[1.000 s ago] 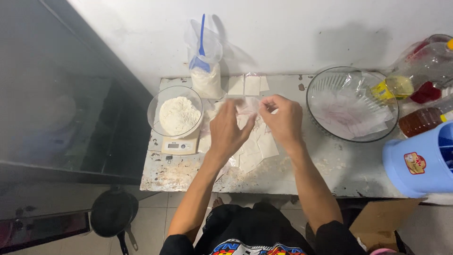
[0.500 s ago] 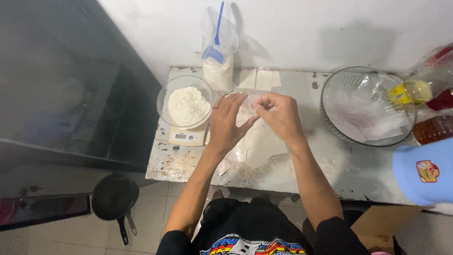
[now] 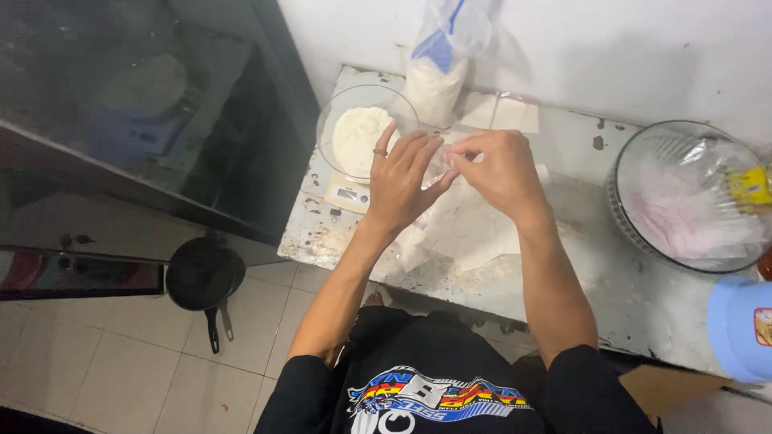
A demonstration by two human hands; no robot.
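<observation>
Head view: both hands have stayed together over the worktop (image 3: 643,297) across the last second, fingertips meeting on a small clear plastic bag (image 3: 447,157). Left hand (image 3: 400,183) is spread flat, palm toward the bag, ring on one finger; right hand (image 3: 500,169) pinches the bag's edge. Bag position unchanged, held just above the worktop between the two hands; grip looks slightly tighter than a second ago, so they seem to be working its mouth or edge. Contents of the bag: cannot tell.

Under the hands: more flat clear bags (image 3: 466,229) lying on the floury surface.

Just beyond the left hand: glass bowl (image 3: 334,133) with white flour, sitting on a small white scale (image 3: 347,194).

Right: larger glass bowl (image 3: 635,233) with pale pink plastic-wrapped stuff in it; a blue tub (image 3: 740,329) at the frame edge.

Far, at the wall: open plastic sack (image 3: 438,72) of white powder with a blue scoop handle sticking out.

Floor, left: black pan (image 3: 201,277).
</observation>
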